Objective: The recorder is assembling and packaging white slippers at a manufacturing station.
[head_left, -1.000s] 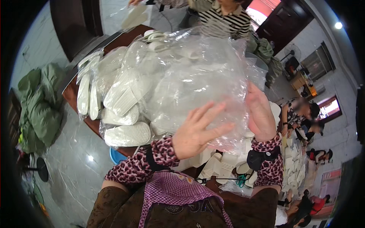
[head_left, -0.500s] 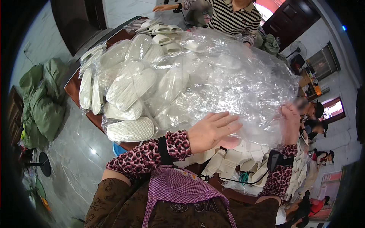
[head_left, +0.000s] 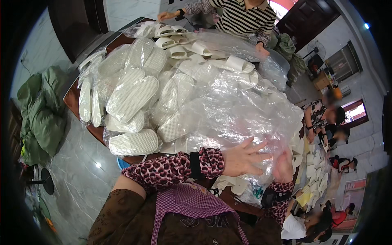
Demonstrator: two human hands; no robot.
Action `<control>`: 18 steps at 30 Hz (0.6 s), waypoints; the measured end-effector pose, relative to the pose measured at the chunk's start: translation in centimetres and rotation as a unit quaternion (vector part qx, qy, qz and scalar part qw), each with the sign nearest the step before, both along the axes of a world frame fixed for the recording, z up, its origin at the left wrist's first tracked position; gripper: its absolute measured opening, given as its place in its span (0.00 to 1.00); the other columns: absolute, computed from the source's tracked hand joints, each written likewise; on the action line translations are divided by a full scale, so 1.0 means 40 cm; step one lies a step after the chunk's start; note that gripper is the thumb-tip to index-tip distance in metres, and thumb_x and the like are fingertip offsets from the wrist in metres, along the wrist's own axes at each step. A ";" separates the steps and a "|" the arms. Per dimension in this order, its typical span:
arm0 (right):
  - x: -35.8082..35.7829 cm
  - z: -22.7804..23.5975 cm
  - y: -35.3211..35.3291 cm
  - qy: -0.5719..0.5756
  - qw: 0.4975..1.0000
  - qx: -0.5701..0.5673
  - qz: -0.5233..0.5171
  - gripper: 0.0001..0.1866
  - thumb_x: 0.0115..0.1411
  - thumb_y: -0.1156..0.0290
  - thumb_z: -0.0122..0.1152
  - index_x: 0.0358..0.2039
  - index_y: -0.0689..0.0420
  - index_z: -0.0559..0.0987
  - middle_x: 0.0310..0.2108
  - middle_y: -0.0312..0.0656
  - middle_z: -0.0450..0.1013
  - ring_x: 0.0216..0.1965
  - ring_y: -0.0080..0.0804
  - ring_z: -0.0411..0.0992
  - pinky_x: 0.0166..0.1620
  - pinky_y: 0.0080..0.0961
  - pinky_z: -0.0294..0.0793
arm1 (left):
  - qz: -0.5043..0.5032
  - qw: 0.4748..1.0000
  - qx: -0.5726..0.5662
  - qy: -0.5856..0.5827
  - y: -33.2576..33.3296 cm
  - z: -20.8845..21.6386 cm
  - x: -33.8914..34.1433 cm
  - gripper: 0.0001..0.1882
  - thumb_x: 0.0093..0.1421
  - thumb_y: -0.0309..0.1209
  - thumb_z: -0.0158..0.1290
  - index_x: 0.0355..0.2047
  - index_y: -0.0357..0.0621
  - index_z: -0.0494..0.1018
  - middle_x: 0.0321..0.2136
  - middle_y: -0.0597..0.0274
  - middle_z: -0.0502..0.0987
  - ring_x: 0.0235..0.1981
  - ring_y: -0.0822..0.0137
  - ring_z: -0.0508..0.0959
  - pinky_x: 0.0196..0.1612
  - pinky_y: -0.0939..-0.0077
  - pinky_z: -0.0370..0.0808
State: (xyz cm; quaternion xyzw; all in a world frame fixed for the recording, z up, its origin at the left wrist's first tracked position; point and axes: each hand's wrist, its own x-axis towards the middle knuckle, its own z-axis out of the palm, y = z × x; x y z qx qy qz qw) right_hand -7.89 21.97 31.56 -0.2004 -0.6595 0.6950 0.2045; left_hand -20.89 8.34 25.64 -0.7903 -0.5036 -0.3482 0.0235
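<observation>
Head view: left hand is lying over the near side of a clear plastic sheet, back up, fingers fanning wide, so grip is open. Right hand is sitting at the sheet's near right edge, fingers partly showing through plastic; can't tell if it is pinching the edge. Hands are sitting near each other, left fingertips pointing toward the right hand.

Sheet is covering the middle and right of a slipper pile on the brown table. Bagged white slippers are lying left of it, soles up, overlapping. More white slippers, straps up, are lying along the far side. Below the left hand, loose slippers are lying near a small green looped thing.

Across the table, a co-worker in a striped shirt is standing, one hand resting by the plastic at the far edge. Green sacks are slumping on the floor at left.
</observation>
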 end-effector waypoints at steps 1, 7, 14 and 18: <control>-0.004 0.011 -0.011 0.003 0.999 0.044 0.016 0.20 0.57 0.76 0.47 0.51 0.64 0.66 0.49 0.48 0.67 0.48 0.28 0.66 0.49 0.23 0.65 | 0.002 1.000 -0.002 -0.001 0.007 -0.012 0.002 0.20 0.46 0.29 0.54 0.42 0.62 0.72 0.62 0.61 0.49 0.64 0.49 0.42 0.59 0.38 0.49; 0.138 -0.021 0.199 -0.090 0.974 0.131 -0.164 0.18 0.55 0.76 0.49 0.47 0.64 0.68 0.35 0.45 0.74 0.35 0.28 0.72 0.37 0.21 0.70 | -0.090 0.985 -0.008 -0.146 0.007 0.001 -0.044 0.16 0.55 0.36 0.52 0.44 0.48 0.70 0.49 0.52 0.66 0.52 0.50 0.64 0.54 0.53 0.61; 0.471 0.060 0.356 -0.002 0.949 0.190 -0.252 0.14 0.55 0.76 0.53 0.43 0.63 0.71 0.32 0.38 0.71 0.30 0.24 0.69 0.34 0.19 0.70 | 0.314 0.942 -0.113 -0.032 -0.040 -0.037 -0.506 0.14 0.54 0.34 0.50 0.38 0.42 0.73 0.39 0.54 0.74 0.44 0.53 0.71 0.47 0.59 0.66; 0.471 0.111 0.244 -0.088 0.847 0.390 -0.350 0.17 0.52 0.77 0.55 0.44 0.62 0.71 0.38 0.40 0.70 0.32 0.28 0.71 0.35 0.21 0.71 | 0.387 0.870 -0.260 0.164 -0.009 -0.117 -0.619 0.22 0.54 0.42 0.48 0.47 0.47 0.68 0.49 0.57 0.69 0.55 0.55 0.62 0.55 0.49 0.55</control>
